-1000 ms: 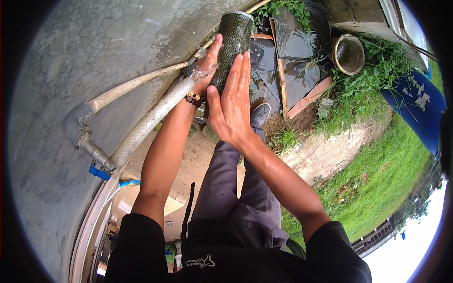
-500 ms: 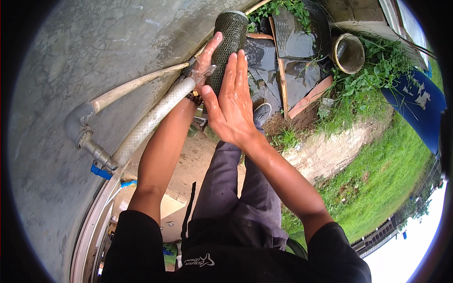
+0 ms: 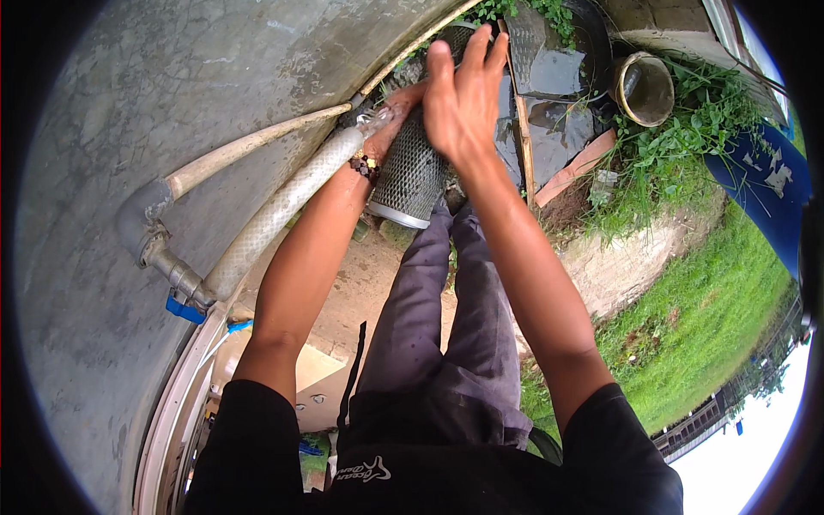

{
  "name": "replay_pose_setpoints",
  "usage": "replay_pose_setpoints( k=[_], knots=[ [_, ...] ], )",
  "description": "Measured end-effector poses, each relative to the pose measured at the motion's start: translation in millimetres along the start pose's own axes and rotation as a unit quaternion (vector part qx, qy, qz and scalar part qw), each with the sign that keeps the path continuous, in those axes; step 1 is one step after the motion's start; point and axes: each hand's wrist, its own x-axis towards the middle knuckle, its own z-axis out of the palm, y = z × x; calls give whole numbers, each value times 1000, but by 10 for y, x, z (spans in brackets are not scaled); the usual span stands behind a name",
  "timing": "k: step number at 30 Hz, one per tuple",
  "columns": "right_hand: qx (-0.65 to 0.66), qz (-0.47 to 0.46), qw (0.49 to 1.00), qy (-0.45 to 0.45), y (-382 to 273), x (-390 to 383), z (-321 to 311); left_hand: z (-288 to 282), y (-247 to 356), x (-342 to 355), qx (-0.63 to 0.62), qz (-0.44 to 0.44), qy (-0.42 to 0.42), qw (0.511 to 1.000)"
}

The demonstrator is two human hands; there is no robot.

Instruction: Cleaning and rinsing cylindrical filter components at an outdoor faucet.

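by hose (image 3: 292, 190), cylinder (image 3: 410, 176) slants lengthwise forward, rightward — right fingers (image 3: 474, 64) spread, left hand's (image 3: 400, 113) unclear

Dark, diamond-patterned mesh cylinder (image 3: 410, 176).

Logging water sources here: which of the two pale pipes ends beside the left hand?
The thicker, whitish pipe, with clear water at its end beside the left hand. The thinner, beige pipe instead runs on along the wall.
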Motion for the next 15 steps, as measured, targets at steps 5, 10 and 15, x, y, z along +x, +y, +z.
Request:
replay_pose_setpoints(
  k=[5, 10, 15],
  knots=[
    [-3, -39, 990, 134, 553, 496, -1, 151, 56, 122, -104, -188, 76, 974],
    [-97, -116, 988, 41, -6, -416, 73, -104, -92, -41, 110, -17, 35, 993],
    [-72, -26, 987, 142, 137, 552, 13, -665, -438, -4, 77, -100, -29, 992]
  ],
)
